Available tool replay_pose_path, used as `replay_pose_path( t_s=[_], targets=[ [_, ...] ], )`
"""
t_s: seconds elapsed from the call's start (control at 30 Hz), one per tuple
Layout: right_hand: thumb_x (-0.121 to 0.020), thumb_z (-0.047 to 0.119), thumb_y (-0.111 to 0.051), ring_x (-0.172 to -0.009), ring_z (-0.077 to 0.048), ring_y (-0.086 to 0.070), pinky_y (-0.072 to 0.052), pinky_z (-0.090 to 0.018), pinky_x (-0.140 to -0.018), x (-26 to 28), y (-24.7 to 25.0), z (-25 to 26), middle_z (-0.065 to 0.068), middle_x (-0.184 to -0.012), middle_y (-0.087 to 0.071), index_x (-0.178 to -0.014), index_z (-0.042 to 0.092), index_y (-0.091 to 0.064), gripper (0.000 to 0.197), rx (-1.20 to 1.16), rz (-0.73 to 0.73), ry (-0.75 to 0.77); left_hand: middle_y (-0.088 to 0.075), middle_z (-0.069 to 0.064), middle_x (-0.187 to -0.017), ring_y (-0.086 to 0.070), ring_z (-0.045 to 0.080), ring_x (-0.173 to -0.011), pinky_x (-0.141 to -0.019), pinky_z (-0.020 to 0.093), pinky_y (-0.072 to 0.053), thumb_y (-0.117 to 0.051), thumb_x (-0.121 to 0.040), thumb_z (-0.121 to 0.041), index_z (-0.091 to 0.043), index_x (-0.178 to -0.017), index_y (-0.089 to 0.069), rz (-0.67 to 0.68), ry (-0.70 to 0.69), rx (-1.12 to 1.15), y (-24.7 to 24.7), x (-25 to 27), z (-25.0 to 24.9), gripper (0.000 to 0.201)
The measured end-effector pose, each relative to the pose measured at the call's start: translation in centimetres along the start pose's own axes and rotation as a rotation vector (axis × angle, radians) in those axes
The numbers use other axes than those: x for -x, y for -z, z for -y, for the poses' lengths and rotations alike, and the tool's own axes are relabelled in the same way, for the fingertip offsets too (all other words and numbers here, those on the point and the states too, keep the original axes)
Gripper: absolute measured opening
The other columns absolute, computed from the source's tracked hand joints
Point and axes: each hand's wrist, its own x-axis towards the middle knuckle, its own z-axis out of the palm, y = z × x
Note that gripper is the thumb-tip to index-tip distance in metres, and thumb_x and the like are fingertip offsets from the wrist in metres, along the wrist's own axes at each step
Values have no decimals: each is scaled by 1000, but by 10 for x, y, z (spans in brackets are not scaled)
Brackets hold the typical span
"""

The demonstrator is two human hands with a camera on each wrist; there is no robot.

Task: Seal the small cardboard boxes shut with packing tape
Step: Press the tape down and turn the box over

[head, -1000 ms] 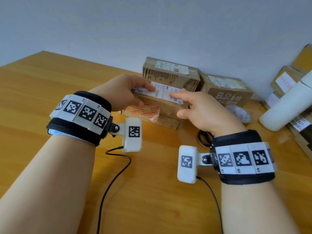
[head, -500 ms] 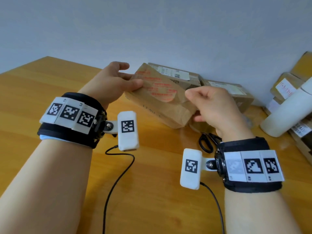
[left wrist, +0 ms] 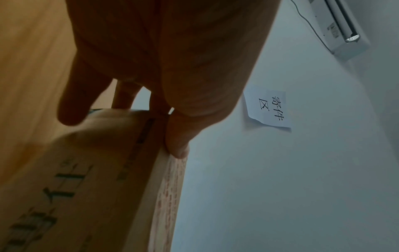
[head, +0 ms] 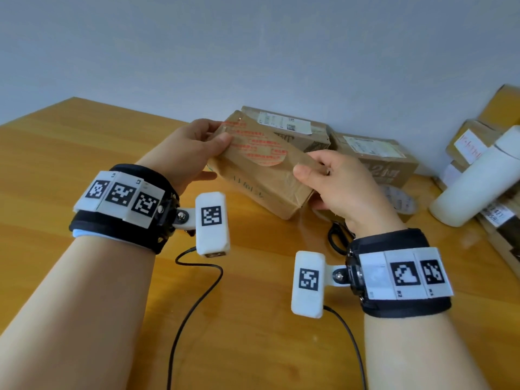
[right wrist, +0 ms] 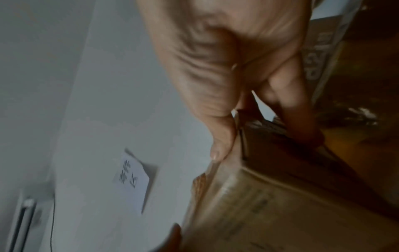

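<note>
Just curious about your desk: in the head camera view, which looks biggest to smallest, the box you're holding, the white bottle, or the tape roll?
1. Held box, though it is nearest the camera.
2. White bottle, cut off by the frame edge.
3. Tape roll, partly hidden behind the right hand.

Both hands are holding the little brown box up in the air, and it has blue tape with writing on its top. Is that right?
Almost. The tape is not blue: it is clear with red writing, as the head view shows. The rest is right: the left hand and the right hand both hold the little brown box up off the table.
</note>
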Motion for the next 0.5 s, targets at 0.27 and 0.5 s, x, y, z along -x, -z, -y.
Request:
replay_pose_path(
  t_s=[0.27, 0.5],
  targets=[
    [-96, 44, -68, -100, -4, -68, -60, -43, -89, 0, 0, 2, 19, -105, -73, -125, 43, -66, 29, -20, 59, -16, -65, 0, -118, -67, 15, -109, -90, 41, -58, -56, -101, -30, -23, -122, -60, 8, 19, 24, 0, -3, 3, 23],
    [-79, 57, -78, -106, -10, -68, -56, -49, -94, -4, -10, 3, 19, -112, -73, -127, 49, -63, 51, 56, -5, 27, -66, 2, -113, -67, 18, -105, -89, 40, -58, -55, -101, -18, -21, -115, -58, -17, 53, -14, 4, -5, 7, 15]
  ],
)
